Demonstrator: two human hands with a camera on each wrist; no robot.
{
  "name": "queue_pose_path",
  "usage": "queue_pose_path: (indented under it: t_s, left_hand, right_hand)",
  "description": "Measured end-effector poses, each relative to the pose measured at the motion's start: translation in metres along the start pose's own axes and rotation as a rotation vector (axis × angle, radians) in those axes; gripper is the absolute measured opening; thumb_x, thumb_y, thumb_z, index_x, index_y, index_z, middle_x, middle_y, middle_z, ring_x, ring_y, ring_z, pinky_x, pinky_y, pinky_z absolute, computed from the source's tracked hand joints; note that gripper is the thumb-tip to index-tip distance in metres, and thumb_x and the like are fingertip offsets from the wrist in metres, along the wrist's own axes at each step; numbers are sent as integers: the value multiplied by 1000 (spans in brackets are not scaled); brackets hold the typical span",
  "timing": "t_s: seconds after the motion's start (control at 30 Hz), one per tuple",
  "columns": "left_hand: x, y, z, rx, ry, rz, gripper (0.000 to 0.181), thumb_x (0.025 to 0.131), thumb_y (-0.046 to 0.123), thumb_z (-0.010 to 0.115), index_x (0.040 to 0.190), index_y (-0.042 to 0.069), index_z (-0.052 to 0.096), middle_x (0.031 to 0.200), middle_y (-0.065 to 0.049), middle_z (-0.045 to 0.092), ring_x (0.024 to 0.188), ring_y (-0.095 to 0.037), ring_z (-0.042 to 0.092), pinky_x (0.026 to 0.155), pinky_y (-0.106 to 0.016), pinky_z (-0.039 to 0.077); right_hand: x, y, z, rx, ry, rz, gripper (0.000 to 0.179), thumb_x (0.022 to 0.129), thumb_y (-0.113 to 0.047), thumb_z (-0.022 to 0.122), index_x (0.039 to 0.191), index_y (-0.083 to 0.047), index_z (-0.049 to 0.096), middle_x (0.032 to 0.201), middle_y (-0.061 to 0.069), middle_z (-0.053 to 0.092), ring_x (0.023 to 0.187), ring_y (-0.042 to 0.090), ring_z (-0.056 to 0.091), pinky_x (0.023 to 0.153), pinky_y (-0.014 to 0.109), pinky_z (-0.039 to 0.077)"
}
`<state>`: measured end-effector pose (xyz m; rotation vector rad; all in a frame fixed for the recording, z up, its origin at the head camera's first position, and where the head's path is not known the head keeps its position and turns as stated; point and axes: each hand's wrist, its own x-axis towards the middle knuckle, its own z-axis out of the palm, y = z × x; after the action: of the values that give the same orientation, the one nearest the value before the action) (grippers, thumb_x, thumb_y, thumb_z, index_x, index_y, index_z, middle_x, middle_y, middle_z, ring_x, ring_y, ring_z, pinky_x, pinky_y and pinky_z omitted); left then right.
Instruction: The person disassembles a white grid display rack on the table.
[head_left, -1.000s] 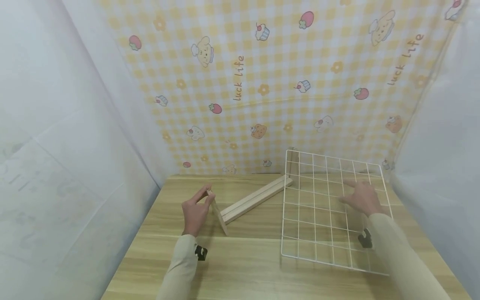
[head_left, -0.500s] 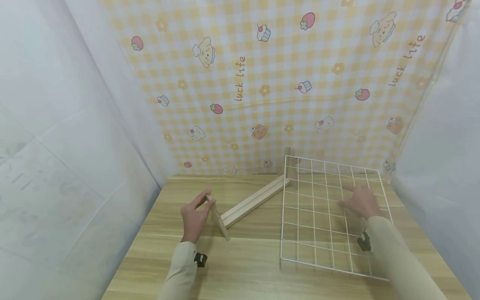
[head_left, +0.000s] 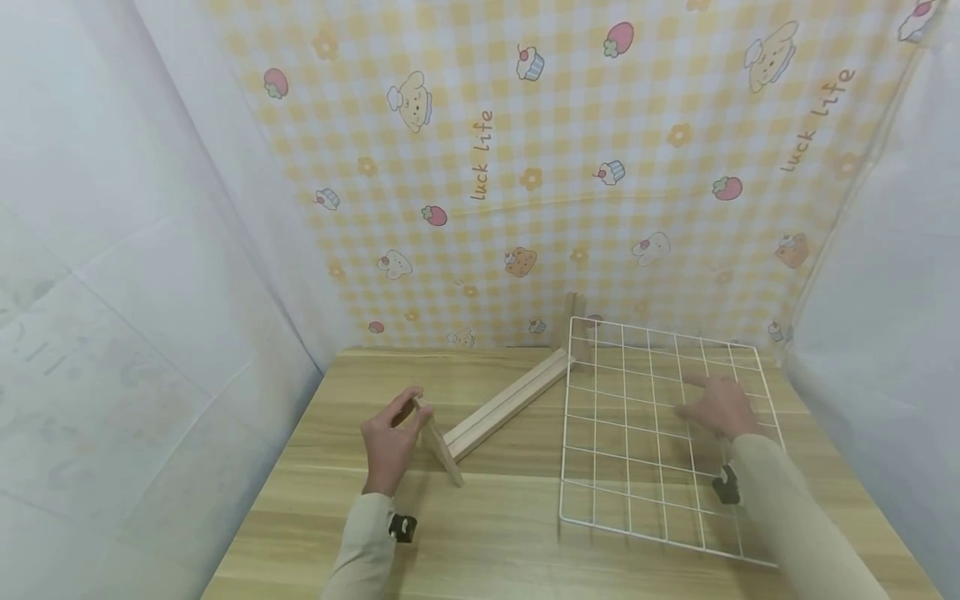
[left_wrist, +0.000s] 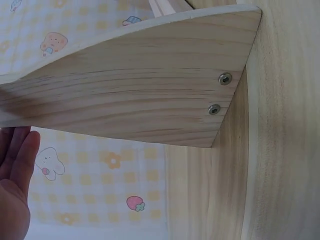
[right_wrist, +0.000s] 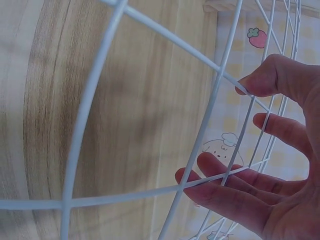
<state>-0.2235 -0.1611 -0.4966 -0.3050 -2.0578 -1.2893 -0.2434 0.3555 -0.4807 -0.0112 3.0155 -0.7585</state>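
My left hand point(head_left: 388, 446) pinches the top of a pale wooden end panel point(head_left: 442, 446), thumb and fingers on either side. In the left wrist view the panel shows a curved edge and two metal screws point(left_wrist: 225, 79) near its base. Long wooden slats point(head_left: 510, 404) join it to a second upright end panel point(head_left: 573, 325) at the back, making a low wooden stand. A white wire grid panel point(head_left: 567, 417) is at the right, tilted over the table and overlapping the far end panel. My right hand point(head_left: 723, 408) grips its wires point(right_wrist: 80, 125), thumb and fingers set around them.
The wood-grain table point(head_left: 487, 533) ends at the back against a yellow-checked cloth point(head_left: 465, 158) with cartoon prints. White sheets hang at the left point(head_left: 150, 250) and right point(head_left: 885, 333). A small black camera point(head_left: 403, 527) sits at the left wrist.
The wire grid has dropped slightly, its top edge lower and a little left. The wooden stand has shifted a bit nearer to me, with my left hand still pinching its end panel.
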Motion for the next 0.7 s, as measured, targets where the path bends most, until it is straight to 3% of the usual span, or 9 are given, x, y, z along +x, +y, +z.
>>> queue_pose_path:
  t_s: [0.1,0.17,0.2,0.4,0.5,0.57,0.7]
  left_hand:
    - [-1,15,-1,-9,14,-5,36,73,-4,84,108,-4,74,110,-24,74,97,-41,73,82,-48,60]
    - [-2,20,-1,-8,27,-21,36,72,-7,83,106,-7,73,109,-27,73,96,-43,73,81,-51,60]
    - [-3,22,-1,-13,33,-33,36,71,-7,83,106,-8,73,109,-28,73,96,-44,72,81,-52,59]
    - [-11,15,-1,-48,48,-124,38,69,-3,87,106,1,76,110,-18,75,94,-36,75,84,-45,61]
    - [-14,18,-1,-67,34,-158,38,70,3,89,106,6,77,111,-12,77,94,-24,76,86,-36,61]
    - [-16,22,-2,-88,19,-184,37,70,7,90,106,8,78,112,-10,77,94,-16,75,87,-29,61]
    - [-21,28,-2,-132,1,-251,38,71,14,91,105,8,78,112,-10,77,91,-4,73,83,-19,59]
  right_hand:
    - [-1,0,1,8,-8,13,74,83,-34,73,142,3,49,132,52,43,60,29,59,43,30,50]
    - [0,-1,2,19,-9,19,73,83,-33,73,143,3,49,131,53,42,45,16,50,41,30,49]
    - [-1,-1,3,23,-9,19,74,83,-33,73,142,3,49,132,53,42,45,15,49,41,30,49]
    - [-1,0,6,23,-6,15,72,83,-32,73,142,3,50,131,51,45,49,17,49,41,29,48]
    - [-1,-1,5,23,-12,18,71,83,-32,73,141,3,51,132,50,45,49,21,51,42,31,49]
    - [0,0,5,-5,-12,10,70,82,-33,74,139,3,52,132,49,47,58,27,58,47,32,49]
    - [-1,1,7,-15,-25,22,72,81,-34,74,140,2,53,132,47,49,65,31,56,47,32,48]
